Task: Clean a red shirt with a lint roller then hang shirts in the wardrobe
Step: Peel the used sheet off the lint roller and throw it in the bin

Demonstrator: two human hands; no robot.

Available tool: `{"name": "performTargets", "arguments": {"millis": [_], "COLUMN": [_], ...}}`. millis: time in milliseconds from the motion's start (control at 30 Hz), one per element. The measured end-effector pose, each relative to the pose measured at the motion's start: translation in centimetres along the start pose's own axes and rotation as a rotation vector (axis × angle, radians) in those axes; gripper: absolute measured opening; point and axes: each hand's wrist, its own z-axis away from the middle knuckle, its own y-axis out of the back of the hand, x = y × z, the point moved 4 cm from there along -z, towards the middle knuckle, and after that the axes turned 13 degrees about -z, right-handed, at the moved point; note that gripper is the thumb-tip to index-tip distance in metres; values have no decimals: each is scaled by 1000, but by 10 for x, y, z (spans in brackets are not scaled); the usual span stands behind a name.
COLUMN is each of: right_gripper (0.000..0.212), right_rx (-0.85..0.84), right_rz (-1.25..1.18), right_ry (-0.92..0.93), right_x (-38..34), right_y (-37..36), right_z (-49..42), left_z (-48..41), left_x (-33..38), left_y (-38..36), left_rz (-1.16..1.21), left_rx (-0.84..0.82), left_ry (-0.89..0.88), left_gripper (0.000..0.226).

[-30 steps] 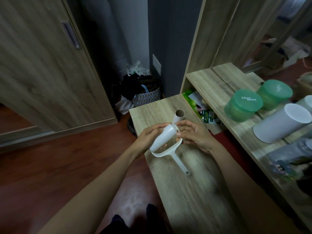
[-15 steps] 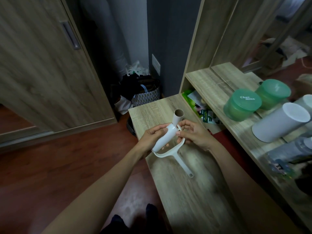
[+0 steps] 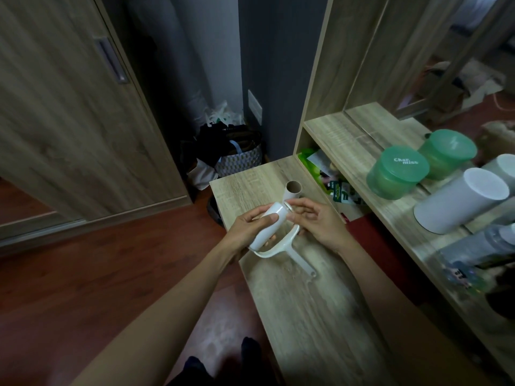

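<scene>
Wood bench (image 3: pixel 306 316): lint roller (image 3: pixel 269 228) btwn hands, L (image 3: pixel 248 232) gripping, R (image 3: pixel 320 224) at end.

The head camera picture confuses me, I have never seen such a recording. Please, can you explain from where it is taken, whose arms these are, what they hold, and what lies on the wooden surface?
There is no machine here. A person wears a wide-angle camera on the head, so you look forward and down along their own two bare arms. The left hand is wrapped around a white lint roller refill. The right hand touches the roll's upper end with its fingertips. Below the roll is the white lint roller frame; its handle points toward the person over the wooden bench. Whether the roll is already seated in the frame, I cannot tell. Behind the hands, an empty cardboard tube stands on the bench. On the shelf to the right are two green containers and a white cylinder. No red shirt is clearly visible.
</scene>
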Motion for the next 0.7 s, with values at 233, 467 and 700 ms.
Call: {"name": "performTargets", "arguments": {"millis": [233,467,700], "right_gripper": [25,19,18], "right_rx": [11,34,50], "right_rz": [11,-56,-122], "right_ry": [-22,-39,-14], "right_x": [8,16,18], "right_y": [0,-2,-7], "right_z": [-2,-2,-2], "left_z": [-5,-11,-14], "left_x": [-7,-16,-19], "left_y": [-3,-3,0], "left_rz": [43,30,23], "left_rx": [25,18,27], "left_ry": [42,49,66], "left_gripper": [28,40,38]}}
